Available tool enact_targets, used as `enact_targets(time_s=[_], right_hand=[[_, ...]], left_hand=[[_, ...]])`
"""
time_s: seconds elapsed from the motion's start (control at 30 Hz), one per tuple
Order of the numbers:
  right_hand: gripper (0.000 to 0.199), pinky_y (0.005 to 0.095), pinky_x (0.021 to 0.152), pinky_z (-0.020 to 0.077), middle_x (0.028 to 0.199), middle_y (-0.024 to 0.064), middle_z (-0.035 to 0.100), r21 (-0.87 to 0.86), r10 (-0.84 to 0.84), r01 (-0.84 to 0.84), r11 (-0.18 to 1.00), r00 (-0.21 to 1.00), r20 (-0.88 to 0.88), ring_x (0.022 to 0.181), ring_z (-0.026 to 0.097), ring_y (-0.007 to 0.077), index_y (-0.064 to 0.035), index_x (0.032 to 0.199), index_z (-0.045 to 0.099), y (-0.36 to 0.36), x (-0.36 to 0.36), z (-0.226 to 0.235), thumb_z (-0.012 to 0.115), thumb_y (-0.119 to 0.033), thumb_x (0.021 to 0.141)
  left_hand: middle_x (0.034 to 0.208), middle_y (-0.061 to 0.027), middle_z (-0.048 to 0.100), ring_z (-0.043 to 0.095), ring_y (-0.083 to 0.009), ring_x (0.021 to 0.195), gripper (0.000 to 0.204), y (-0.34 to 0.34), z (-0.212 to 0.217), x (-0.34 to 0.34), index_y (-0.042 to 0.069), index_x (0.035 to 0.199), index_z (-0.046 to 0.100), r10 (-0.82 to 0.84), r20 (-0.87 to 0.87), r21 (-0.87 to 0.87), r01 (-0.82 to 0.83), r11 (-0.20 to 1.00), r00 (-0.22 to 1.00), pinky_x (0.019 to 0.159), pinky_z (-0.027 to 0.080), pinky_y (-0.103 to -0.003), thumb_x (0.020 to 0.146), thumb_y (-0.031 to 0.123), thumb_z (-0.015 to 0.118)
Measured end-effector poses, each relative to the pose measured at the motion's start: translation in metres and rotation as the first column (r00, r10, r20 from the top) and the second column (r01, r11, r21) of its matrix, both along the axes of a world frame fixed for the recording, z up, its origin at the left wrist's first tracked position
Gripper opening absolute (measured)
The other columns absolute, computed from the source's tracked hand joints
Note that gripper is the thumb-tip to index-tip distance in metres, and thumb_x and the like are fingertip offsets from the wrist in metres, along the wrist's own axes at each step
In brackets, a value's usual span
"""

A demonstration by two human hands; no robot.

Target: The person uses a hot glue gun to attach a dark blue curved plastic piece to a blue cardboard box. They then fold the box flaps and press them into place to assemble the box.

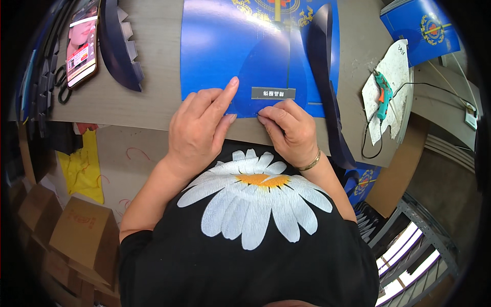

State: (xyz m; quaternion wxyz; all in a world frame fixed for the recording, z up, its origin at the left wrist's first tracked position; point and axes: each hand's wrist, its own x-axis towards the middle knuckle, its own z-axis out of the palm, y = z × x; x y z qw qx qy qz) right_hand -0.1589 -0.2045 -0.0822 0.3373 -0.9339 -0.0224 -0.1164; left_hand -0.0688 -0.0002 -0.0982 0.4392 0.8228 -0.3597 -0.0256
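Observation:
A glossy blue printed sheet (220,56) with gold ornament lies on the table, its near edge by my hands. My left hand (197,125) rests at that edge, index finger and thumb stretched out and apart, holding nothing I can see. At the same edge, my right hand (291,128) has its thumb and fingers pinched together; what is between them, if anything, is too small to make out. A small grey label strip (273,93) sits on the sheet just beyond the right hand. A long dark navy curved strip (327,82) runs along the sheet's right side, past the table edge.
At left are a lit phone (83,46), black-handled scissors (63,87) and a navy curved piece with tabs (116,46). At right, a teal glue gun (382,96) with a black cord lies on a stained white sheet (396,71), near blue printed panels (417,30). Cardboard boxes (84,238) stand lower left.

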Motion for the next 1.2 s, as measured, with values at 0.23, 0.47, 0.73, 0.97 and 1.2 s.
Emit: enact_targets(time_s=[0.23,0.47,0.73,0.97,1.2], right_hand=[[0.013,0.037,0.059,0.0508,0.079,0.0063,0.062,-0.021,0.054,-0.055,0.998,0.997,-0.048,0.068,0.063,0.0265,-0.0078,0.093,0.069,-0.0035,0.0024,0.0041,0.077,-0.004,0.083],[0.016,0.0378,0.059,0.051,0.08,0.0085,0.063,0.058,0.016,-0.014,0.998,0.999,-0.038,0.068,0.063,0.0271,-0.0062,0.098,0.068,-0.0058,-0.0019,0.0038,0.076,-0.004,0.084],[0.014,0.0366,0.058,0.0507,0.078,0.0065,0.06,-0.019,0.051,-0.051,0.999,0.998,0.034,0.068,0.063,0.0259,-0.0079,0.096,0.07,-0.0041,-0.0006,-0.0014,0.077,-0.005,0.084],[0.013,0.038,0.057,0.05,0.076,0.0055,0.056,-0.111,0.095,-0.095,0.989,0.995,-0.004,0.067,0.062,0.0259,-0.0092,0.09,0.068,-0.0038,0.0023,0.0053,0.077,-0.007,0.082],[0.016,0.0371,0.059,0.0506,0.08,0.0061,0.058,-0.005,0.076,-0.076,0.997,0.996,0.042,0.069,0.062,0.0257,-0.0099,0.091,0.068,-0.0098,-0.0066,-0.0001,0.078,-0.006,0.079]], left_hand=[[0.107,-0.0091,0.068,0.064,-0.0238,0.091,0.066,-0.0002,0.0014,0.001,0.008,0.143,0.062,-0.003,-0.013,0.005,0.003,1.0,1.0,0.074,0.054,-0.033,0.08,-0.001,0.079],[0.106,-0.0096,0.068,0.064,-0.0241,0.091,0.066,-0.0012,0.0028,0.0012,0.008,0.143,0.062,-0.01,-0.021,0.014,0.011,1.0,1.0,0.075,0.054,-0.033,0.08,-0.001,0.079],[0.106,-0.0101,0.067,0.064,-0.0233,0.092,0.067,-0.0007,0.0029,0.0005,0.008,0.144,0.062,-0.006,-0.018,0.015,0.007,1.0,1.0,0.074,0.055,-0.032,0.08,-0.003,0.078],[0.106,-0.0101,0.067,0.065,-0.0235,0.092,0.067,-0.0002,0.0045,0.0007,0.008,0.144,0.062,-0.003,-0.036,0.015,0.003,1.0,0.999,0.074,0.055,-0.032,0.08,-0.003,0.079],[0.107,-0.01,0.068,0.066,-0.024,0.092,0.067,-0.0023,0.0036,0.0019,0.008,0.144,0.061,-0.016,-0.032,0.014,0.016,1.0,0.999,0.074,0.055,-0.033,0.08,-0.002,0.079]])
